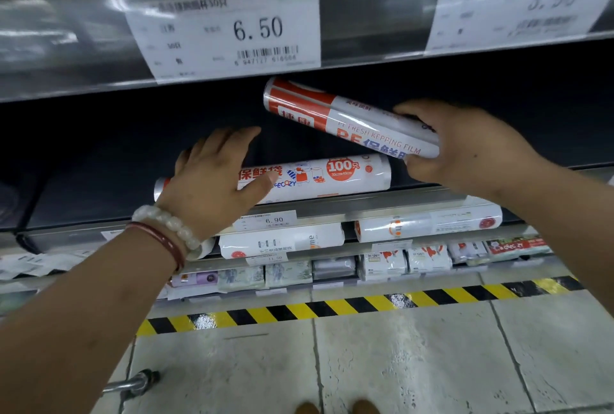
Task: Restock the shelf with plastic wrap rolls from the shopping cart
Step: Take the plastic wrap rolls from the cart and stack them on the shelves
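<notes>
A white and orange plastic wrap roll hangs tilted in the dark shelf opening, its far end up and to the left. My right hand grips its near end. Below it, a second white roll with orange print lies lengthwise along the front of the shelf. My left hand rests flat on that roll's left part with straight fingers. A metal piece of the shopping cart shows at the bottom left.
The shelf edge above carries price tags, one reading 6.50. Lower shelves hold more white rolls and small packs. Yellow and black hazard tape runs along the tiled floor at the shelf base.
</notes>
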